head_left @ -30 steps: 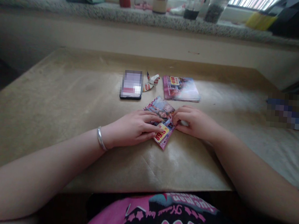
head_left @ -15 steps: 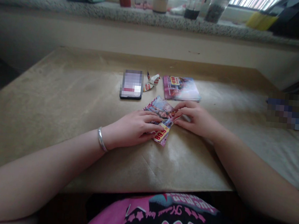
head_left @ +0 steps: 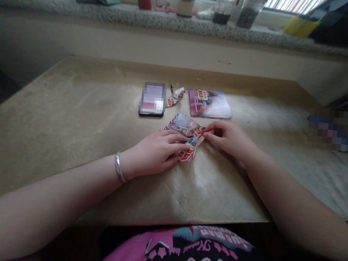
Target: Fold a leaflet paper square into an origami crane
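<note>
Left hand (head_left: 156, 151) flat on flyer (head_left: 186, 127) | right hand (head_left: 228, 137) pinching its edge | long axis near-far

A glossy, colourfully printed paper sheet (head_left: 186, 131), partly folded, is seen lying flat at frame centre on the table.

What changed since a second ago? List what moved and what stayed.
The right hand slid away from the body and a little left, pinching the paper at its right edge and folding it over. The paper's near corner drew in, so less of the sheet shows. The left hand stayed pressed flat on the paper. Phone, small folded piece and stack lie as before.
</note>
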Demonstrator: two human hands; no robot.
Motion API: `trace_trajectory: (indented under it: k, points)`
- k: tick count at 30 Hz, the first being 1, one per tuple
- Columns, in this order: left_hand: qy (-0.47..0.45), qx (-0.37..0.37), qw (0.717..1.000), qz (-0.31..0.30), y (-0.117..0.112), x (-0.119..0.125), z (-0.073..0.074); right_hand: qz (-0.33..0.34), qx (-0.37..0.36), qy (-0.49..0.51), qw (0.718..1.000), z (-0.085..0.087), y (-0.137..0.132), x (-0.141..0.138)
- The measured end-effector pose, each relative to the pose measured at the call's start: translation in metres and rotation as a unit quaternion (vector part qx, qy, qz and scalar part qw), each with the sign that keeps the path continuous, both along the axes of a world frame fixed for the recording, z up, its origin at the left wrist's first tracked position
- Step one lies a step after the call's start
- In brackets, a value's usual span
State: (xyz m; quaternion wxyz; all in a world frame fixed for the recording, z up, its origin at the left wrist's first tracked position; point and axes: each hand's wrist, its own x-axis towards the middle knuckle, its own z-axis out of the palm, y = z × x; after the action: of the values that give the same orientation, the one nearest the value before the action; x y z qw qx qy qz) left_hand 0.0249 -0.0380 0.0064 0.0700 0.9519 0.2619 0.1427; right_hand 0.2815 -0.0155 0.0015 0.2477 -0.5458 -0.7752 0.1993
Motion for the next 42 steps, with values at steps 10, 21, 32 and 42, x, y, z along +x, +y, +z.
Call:
trace_trajectory:
  k: [10,21,32,42]
  points:
    - [0.004,-0.011,1.000,0.020,0.000,0.001,0.000,-0.047,-0.034,0.109,0.992,-0.004,0.001,-0.006]
    - [0.010,0.009,1.000,0.019,-0.001,0.000,-0.001,-0.103,-0.085,0.245,0.960,-0.003,0.000,-0.013]
    - [0.010,0.008,1.000,0.018,-0.001,0.000,0.000,-0.117,-0.065,0.205,0.970,-0.004,0.004,-0.014]
    - [0.030,0.008,0.999,0.019,-0.002,0.002,0.001,-0.104,-0.060,0.205,0.971,0.001,-0.001,-0.020]
